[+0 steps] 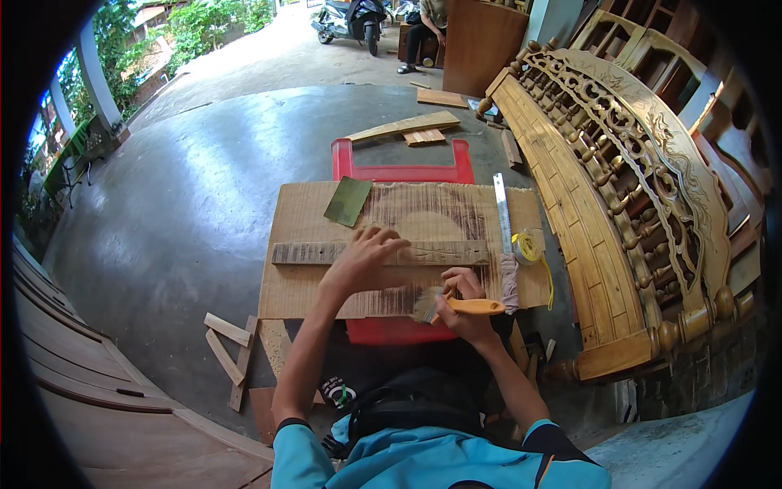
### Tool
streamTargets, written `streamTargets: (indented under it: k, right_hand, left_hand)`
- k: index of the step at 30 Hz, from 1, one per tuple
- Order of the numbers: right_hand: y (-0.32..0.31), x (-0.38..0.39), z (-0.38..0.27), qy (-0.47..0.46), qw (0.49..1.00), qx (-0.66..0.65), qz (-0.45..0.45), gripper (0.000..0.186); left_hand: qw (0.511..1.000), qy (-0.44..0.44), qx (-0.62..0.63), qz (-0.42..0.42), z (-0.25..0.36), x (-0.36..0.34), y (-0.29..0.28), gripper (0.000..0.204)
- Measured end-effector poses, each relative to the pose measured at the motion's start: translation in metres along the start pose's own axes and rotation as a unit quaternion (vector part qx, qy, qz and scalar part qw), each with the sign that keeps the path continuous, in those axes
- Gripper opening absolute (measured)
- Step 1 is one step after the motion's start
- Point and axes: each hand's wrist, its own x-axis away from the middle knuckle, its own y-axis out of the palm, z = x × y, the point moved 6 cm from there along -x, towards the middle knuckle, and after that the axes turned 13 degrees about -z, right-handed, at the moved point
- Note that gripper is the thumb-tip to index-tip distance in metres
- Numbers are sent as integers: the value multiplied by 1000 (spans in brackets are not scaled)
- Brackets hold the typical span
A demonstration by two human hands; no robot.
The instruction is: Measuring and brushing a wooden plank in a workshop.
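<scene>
I have my right hand [466,319] just below the middle of the frame, its grip clamped on a brush [481,307]; the orange-brown handle points right and the bristles point left, over the lower edge of the surface [297,297]. My left hand [368,254] is at the centre, fingers slightly curled and apart, with nothing clamped in that grip. It is above a long, narrow wooden strip [446,252], though I cannot tell from here whether the fingertips touch it. The strip lies crosswise in the middle of the frame, on the surface, a light-brown board with dark streaks and a ragged upper edge. Under that board I can make out a red plastic stand [407,174], showing above and below it.

Left of centre, above the strip, a green sheet [349,202] lies flat. Toward the board's right end I see a metal ruler-like blade [502,204], a bunched greyish-pink cloth [509,285] at its lower end, and a yellow tape measure [527,247] just beside them. A carved wooden furniture piece [562,220] fills the right of the frame, wood scraps [230,352] lie at lower left, and a motorbike [352,22] stands at the top.
</scene>
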Motion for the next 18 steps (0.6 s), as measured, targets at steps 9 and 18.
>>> streamTargets:
  k: [9, 18]
  right_hand:
    - [13, -12, -18, 42, 994, 34, -93, 54]
    - [35, -4, -30, 26, 979, -48, -195, 53]
  left_hand:
    - [957, -122, -227, 131, -29, 14, 0, 56]
    - [941, -150, -228, 202, -32, 11, -3, 53]
